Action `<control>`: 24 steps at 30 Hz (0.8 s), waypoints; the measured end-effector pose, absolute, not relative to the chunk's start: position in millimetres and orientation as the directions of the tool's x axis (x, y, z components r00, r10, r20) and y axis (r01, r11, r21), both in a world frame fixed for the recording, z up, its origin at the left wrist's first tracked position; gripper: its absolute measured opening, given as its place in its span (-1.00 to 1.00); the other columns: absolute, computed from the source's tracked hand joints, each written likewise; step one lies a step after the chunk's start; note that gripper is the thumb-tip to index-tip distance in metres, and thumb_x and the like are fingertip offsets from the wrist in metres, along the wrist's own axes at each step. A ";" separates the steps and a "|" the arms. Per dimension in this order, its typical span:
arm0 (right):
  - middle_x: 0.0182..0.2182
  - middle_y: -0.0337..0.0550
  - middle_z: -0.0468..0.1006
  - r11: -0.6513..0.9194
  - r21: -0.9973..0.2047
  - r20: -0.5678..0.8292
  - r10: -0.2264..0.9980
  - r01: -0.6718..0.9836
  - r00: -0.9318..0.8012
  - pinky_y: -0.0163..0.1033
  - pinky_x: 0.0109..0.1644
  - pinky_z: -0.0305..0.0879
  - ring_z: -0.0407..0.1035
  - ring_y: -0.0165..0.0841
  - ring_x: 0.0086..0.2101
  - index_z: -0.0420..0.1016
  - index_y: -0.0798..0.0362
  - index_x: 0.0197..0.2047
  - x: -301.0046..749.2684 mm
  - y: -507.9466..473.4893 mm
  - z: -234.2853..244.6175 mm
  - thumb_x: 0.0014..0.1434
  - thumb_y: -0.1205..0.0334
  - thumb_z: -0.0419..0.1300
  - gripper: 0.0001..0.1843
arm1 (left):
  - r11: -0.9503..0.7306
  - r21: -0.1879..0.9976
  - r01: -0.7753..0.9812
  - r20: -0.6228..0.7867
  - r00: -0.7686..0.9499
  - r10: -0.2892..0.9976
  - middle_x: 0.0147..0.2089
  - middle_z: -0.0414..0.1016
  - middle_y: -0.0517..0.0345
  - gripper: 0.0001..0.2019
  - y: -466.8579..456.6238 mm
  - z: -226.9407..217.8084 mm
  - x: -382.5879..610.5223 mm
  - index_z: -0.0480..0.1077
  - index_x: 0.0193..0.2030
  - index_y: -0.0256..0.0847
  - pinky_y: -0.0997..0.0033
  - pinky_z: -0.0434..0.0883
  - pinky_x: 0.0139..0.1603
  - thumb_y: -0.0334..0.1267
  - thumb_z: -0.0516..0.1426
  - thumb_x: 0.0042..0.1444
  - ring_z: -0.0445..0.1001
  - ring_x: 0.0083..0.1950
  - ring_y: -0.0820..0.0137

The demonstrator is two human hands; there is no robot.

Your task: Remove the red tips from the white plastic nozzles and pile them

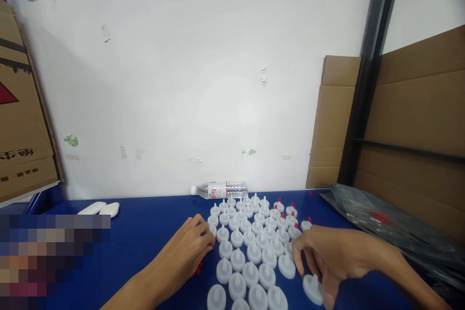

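Your left hand [189, 249] rests open at the left edge of the white caps [250, 252], your right hand [330, 256] pinches a loose cap [312, 288] beside their right edge, blue table [145, 227] stretching leftward

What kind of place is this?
Probably a small workshop or packing bench. Rows of identical white caps cover a blue table, cardboard boxes stand at both sides, and a black bag lies on the right.
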State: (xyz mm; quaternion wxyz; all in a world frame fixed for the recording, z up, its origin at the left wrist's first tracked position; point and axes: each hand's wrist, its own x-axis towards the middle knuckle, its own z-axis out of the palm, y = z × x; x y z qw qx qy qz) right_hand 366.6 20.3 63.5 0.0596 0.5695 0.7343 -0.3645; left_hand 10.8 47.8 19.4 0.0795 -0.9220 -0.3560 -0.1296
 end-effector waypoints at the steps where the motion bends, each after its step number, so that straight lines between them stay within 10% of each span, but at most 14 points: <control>1: -0.43 -0.37 0.60 0.091 -0.472 -0.497 0.794 0.877 -0.350 -0.42 -0.53 0.16 0.42 -0.42 -0.50 0.64 -0.03 -0.18 365.3 19.3 63.3 -0.67 0.03 0.63 -0.18 | -0.727 -0.054 0.685 0.300 0.706 0.642 -0.14 0.49 0.09 -0.82 45.3 21.5 11.9 0.45 -0.22 -0.19 0.21 0.29 -0.07 -0.47 0.06 0.36 0.36 -0.07 0.21; 24: -0.17 -0.24 0.65 0.424 -0.553 0.011 0.864 0.717 -0.503 -0.22 -0.01 0.28 0.44 -0.21 -0.05 0.57 -0.13 -0.05 336.3 -4.8 96.0 0.17 -0.15 0.35 -0.62 | -0.797 -0.081 0.599 0.572 0.682 0.455 -0.18 0.45 0.07 -0.85 24.4 35.2 24.7 0.37 -0.08 -0.20 0.18 0.34 -0.11 -0.44 -0.01 0.39 0.36 -0.15 0.25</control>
